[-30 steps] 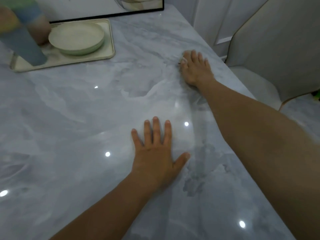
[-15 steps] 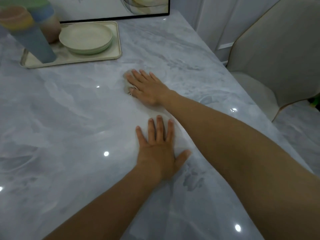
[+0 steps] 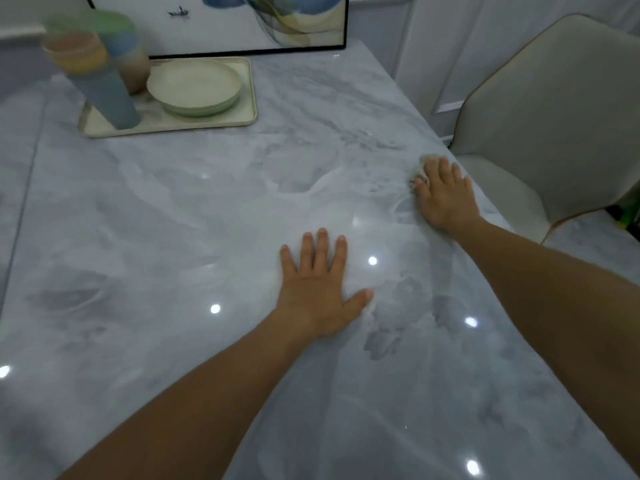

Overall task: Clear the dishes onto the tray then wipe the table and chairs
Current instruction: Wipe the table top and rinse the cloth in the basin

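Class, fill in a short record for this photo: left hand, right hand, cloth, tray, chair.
Left hand: flat on the table, fingers spread
Right hand: pressing the cloth near the table's right edge
Cloth: pale wad, mostly under the hand
Tray: far left, holding plates and cups
Chair: beside the table's right edge

Head view: left hand (image 3: 317,292) and right hand (image 3: 445,195) on the marble table (image 3: 173,237).
The left hand lies flat, fingers spread. The right hand presses a small white cloth (image 3: 420,169) to the surface with straight fingers, at the table edge nearest the chair (image 3: 554,133). At the far end, a tray (image 3: 250,98) bears stacked plates (image 3: 194,86) and blurred stacked cups (image 3: 104,84), just in front of a framed picture (image 3: 242,22).
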`<state>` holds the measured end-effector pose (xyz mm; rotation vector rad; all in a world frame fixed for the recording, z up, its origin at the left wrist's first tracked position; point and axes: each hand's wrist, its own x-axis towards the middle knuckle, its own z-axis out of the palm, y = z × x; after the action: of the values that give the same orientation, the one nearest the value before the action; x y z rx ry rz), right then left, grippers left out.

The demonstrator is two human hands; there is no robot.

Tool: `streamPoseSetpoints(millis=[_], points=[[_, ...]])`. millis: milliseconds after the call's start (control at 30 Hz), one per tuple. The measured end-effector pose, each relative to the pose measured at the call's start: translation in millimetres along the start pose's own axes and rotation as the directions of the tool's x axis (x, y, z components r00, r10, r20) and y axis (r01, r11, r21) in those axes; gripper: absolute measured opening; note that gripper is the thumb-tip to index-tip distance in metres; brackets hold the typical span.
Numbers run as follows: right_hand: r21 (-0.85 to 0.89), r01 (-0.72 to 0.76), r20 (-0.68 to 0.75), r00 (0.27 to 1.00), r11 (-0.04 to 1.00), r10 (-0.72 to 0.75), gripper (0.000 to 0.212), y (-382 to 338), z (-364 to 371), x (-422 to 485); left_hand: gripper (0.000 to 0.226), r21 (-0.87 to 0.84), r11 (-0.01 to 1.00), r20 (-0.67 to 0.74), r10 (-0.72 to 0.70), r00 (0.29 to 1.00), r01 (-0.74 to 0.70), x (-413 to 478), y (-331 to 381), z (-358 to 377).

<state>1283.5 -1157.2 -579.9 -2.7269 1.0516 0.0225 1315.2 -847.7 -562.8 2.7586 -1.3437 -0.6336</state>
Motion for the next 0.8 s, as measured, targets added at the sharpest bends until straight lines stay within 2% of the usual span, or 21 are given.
streamPoseSetpoints(millis=[67,133,200,267,400,533,667,800], points=[[0.026,-0.092,-0.003,0.996,0.995,0.092,0.067,-13,1,2,0.096,-0.073,0.997,-0.063,0.031,0.998,-0.036,-11,-16,-12],[0.056,-0.153,-0.007,0.988,0.987,0.153,0.068,-31,0,4,0.088,-0.055,0.997,-0.185,0.041,0.982,-0.052,-26,-41,-23],[0.061,-0.109,0.009,0.994,0.992,0.108,0.067,-65,11,0,0.081,-0.012,1.000,-0.251,-0.020,0.968,0.018,-52,-85,-29],[0.057,-0.063,0.005,0.998,0.996,0.063,0.066,-93,13,1,0.075,-0.043,0.993,-0.280,-0.114,0.953,0.106,-69,-119,-31],[0.064,0.073,0.085,0.993,0.995,-0.079,0.066,-200,32,-2,0.072,-0.149,0.923,-0.250,-0.382,0.890,0.354,-131,-205,-25],[0.049,0.274,0.111,0.954,0.961,-0.278,0.066,-297,56,-33,0.068,-0.244,0.848,-0.250,-0.524,0.814,0.471,-185,-258,-18],[0.054,0.495,0.181,0.849,0.867,-0.496,0.065,-387,76,-91,0.066,-0.270,0.800,-0.243,-0.595,0.766,0.536,-228,-283,-13],[0.071,0.652,0.209,0.730,0.755,-0.651,0.064,-433,92,-156,0.066,-0.380,0.734,-0.236,-0.665,0.709,0.562,-263,-290,-7]])
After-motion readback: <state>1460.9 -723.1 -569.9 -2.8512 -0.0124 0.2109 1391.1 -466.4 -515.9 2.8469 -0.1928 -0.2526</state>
